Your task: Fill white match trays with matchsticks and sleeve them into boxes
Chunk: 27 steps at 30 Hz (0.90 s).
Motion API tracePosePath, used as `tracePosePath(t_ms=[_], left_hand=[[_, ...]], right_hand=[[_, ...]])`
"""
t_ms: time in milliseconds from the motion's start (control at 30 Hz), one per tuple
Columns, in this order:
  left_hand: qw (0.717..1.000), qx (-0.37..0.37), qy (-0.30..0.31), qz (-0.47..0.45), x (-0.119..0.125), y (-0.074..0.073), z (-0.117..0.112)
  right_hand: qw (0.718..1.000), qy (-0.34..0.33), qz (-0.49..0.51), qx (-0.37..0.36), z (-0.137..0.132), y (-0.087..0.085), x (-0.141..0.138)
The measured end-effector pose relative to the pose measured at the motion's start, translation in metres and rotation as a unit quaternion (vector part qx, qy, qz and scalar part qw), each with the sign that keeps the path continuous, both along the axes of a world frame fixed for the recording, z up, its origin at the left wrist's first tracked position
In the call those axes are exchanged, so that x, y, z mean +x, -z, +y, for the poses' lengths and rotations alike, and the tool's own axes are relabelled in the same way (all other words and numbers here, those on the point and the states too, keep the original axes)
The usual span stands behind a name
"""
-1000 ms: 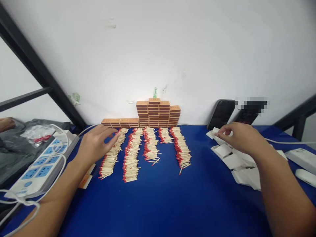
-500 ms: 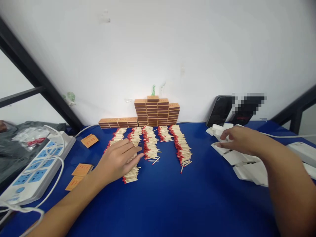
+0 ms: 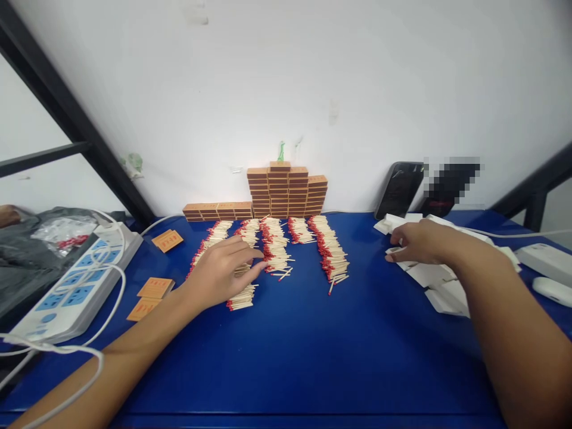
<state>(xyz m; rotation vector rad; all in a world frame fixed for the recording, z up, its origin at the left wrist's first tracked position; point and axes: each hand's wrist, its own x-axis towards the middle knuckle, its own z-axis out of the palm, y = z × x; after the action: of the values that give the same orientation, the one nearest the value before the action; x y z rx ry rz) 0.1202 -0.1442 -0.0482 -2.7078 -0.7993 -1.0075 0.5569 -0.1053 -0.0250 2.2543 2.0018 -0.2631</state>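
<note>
My left hand (image 3: 223, 268) is over the left rows of red-tipped matches (image 3: 243, 298), hiding part of them. Its fingers are extended and the thumb stands apart, with nothing visible between them. Farther right lie more rows of matches (image 3: 333, 250). My right hand (image 3: 417, 241) reaches down at the near-left side of a heap of white paper trays (image 3: 426, 274). Its thumb and forefinger are curled with a gap between their tips, close to a tray. Orange-topped matchboxes (image 3: 279, 193) are stacked against the wall behind the matches.
A low row of matchboxes (image 3: 217, 211) adjoins the stack. Flat orange boxes (image 3: 155, 288) lie left, beside a white power strip (image 3: 78, 292) with loose cables. A dark phone (image 3: 399, 189) leans on the wall. White devices (image 3: 547, 265) sit at the right edge.
The view has tipped down slightly, showing the table's near edge. My right hand has shifted a little left over the white trays. My left hand stays over the matches.
</note>
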Motion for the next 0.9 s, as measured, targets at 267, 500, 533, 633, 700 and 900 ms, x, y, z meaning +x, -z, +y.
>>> tracePosePath(t_ms=[267, 500, 533, 633, 700, 900], left_hand=[[1.0, -0.025, -0.017, -0.006, -0.004, 0.004, 0.004], [0.999, -0.035, -0.019, 0.001, -0.002, 0.005, 0.003], [0.999, -0.035, -0.017, 0.001, -0.001, 0.005, 0.003], [0.999, -0.035, -0.012, -0.001, -0.001, 0.005, 0.003], [0.999, -0.039, -0.012, -0.002, -0.002, 0.004, 0.004], [0.999, -0.031, -0.003, -0.026, 0.002, 0.005, 0.0]], right_hand=[[0.992, -0.07, 0.057, 0.087, -0.002, -0.012, -0.016], [0.969, -0.094, 0.073, 0.217, -0.001, -0.011, -0.023], [0.971, -0.075, 0.072, 0.218, -0.003, -0.013, -0.025], [0.976, -0.021, 0.061, 0.21, -0.009, -0.02, -0.029], [0.979, -0.014, 0.046, 0.199, -0.012, -0.024, -0.031], [0.954, -0.06, 0.129, 0.263, -0.019, -0.026, -0.051]])
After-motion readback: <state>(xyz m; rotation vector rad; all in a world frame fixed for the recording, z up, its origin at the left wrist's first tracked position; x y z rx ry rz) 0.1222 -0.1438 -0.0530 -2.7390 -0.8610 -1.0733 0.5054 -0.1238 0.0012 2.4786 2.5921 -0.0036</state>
